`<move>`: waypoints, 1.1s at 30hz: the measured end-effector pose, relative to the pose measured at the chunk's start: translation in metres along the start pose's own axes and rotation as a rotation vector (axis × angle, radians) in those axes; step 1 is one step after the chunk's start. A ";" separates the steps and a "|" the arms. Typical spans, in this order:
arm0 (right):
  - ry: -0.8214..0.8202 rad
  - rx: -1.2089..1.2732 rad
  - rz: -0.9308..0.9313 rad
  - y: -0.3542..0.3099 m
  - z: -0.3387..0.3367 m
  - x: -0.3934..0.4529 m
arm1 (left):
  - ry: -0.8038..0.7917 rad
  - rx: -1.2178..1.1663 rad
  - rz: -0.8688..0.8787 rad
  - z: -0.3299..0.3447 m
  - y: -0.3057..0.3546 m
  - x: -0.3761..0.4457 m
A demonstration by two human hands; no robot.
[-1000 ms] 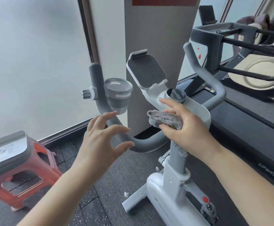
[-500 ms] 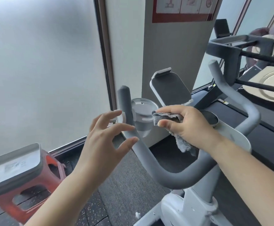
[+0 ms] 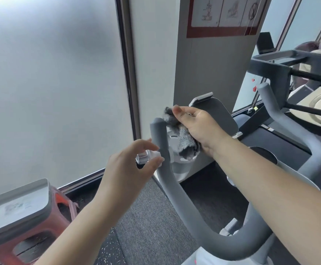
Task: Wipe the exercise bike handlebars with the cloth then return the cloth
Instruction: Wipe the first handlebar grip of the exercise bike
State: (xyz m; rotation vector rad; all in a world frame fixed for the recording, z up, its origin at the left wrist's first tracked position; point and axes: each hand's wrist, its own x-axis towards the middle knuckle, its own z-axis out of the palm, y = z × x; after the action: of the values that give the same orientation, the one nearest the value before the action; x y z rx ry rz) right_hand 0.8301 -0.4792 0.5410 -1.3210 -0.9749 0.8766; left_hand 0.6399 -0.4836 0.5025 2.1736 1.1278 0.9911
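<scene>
Cloth (image 3: 182,136), soft, light and limp, bunched in my right hand (image 3: 199,127) beside the left handlebar (image 3: 160,142) tip; my left hand (image 3: 129,169) hovers open, holding nothing.

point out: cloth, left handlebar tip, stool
cloth (image 3: 184,136), head view, fluffy middle below the fingers
left handlebar tip (image 3: 156,123), head view, rounded grey end
stool (image 3: 22,209), head view, grey seat top

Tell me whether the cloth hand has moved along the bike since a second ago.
Yes. The right hand carried the cloth from the centre console to the left handlebar tip.
</scene>
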 end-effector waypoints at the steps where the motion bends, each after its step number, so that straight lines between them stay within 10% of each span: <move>1: -0.025 0.017 0.038 0.000 0.003 0.003 | 0.009 0.005 0.000 0.000 0.000 0.001; 12: -0.309 -0.017 0.151 0.016 -0.019 -0.001 | 0.074 -0.055 -0.007 0.007 -0.007 0.003; 22: -0.194 0.109 0.110 0.010 -0.001 0.001 | 0.038 -0.090 -0.013 0.007 -0.006 0.000; 33: -0.073 -0.357 -0.159 0.024 -0.010 -0.026 | 0.106 -0.110 -0.035 0.015 -0.005 -0.003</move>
State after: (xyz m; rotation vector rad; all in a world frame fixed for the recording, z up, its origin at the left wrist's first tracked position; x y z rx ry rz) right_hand 0.8305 -0.5057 0.5154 -1.4925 -1.3194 0.6512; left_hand 0.6485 -0.4849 0.4890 2.0283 1.1276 1.1368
